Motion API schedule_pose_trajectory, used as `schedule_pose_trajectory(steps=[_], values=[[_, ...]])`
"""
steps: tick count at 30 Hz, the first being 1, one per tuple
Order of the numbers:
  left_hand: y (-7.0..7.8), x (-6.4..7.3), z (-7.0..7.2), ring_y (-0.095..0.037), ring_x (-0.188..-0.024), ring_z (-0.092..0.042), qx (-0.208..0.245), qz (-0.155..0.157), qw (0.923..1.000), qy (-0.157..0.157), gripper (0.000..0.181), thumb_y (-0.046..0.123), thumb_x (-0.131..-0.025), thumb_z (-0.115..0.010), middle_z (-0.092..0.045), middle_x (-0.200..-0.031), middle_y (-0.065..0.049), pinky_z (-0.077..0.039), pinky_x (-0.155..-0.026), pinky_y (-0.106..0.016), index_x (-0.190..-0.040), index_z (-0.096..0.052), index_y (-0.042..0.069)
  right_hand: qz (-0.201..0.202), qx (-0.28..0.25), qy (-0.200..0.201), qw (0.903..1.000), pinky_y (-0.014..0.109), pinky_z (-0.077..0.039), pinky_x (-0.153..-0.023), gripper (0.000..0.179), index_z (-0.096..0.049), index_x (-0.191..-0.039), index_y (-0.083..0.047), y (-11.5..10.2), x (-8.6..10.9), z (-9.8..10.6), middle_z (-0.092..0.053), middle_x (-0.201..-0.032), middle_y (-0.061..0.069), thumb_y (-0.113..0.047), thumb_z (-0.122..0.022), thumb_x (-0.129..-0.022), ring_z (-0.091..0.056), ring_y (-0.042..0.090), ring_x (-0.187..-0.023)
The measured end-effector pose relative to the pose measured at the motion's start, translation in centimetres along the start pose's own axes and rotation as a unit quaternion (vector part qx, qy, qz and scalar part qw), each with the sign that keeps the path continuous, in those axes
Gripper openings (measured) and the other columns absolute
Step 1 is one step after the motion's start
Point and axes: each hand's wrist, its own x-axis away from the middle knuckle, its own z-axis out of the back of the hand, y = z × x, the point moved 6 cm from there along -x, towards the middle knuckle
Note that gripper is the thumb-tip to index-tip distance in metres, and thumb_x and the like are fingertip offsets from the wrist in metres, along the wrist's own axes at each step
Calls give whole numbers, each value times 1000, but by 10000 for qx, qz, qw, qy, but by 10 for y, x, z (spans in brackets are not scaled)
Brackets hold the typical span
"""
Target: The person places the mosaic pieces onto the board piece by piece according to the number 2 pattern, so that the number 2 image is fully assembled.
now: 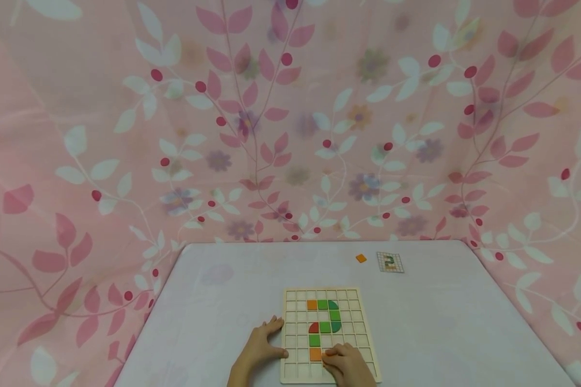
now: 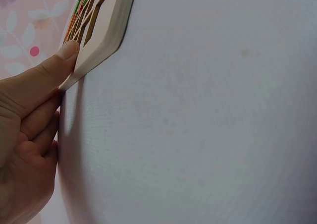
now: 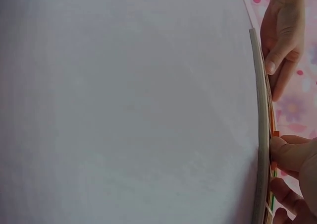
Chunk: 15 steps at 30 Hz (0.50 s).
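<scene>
A wooden grid board (image 1: 297,371) lies on the table, with square and curved tiles in several of its cells. My left hand (image 1: 261,344) rests at the board's left edge, fingers extended and thumb spread; in the left wrist view the thumb (image 2: 69,49) lies on the rim. Over the lower middle cells my right hand (image 1: 348,364) pinches an orange tile (image 3: 276,134) between thumb and fingers, mostly covered by them. Just left of it an orange square (image 1: 316,354) sits in a cell, below a green square (image 1: 314,340). A red curved tile (image 1: 314,328) lies higher up.
At the back of the white table (image 1: 222,301) lies a loose orange tile (image 1: 361,258). Beside it is a small pattern card (image 1: 390,262) with a coloured figure on a grid. A pink floral curtain (image 1: 290,134) hangs around the table's back and sides.
</scene>
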Motion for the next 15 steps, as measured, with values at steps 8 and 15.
schedule_pose_trajectory(steps=[8,15], values=[[0,0,0,-63,-124,-26,58,38,10000,-6,81,17,-58,-87,-41,-137,-30,-20,-101,-70,-129,-53,-4,73,66,-236,9997,14,-40,-55,14,-76,-83,-13,2,0,1,-65,-84,-2,-10,-78,-69,-50,8,-67],[-2,-1,-2,-63,-124,-26,117,98,9999,0,82,20,-58,-87,-41,-138,-29,-21,-101,-71,-129,-53,-2,-90,211,-453,9987,17,-40,-56,9,-77,-85,-16,9,5,0,-63,-86,-4,-14,-74,-76,-47,8,-69]])
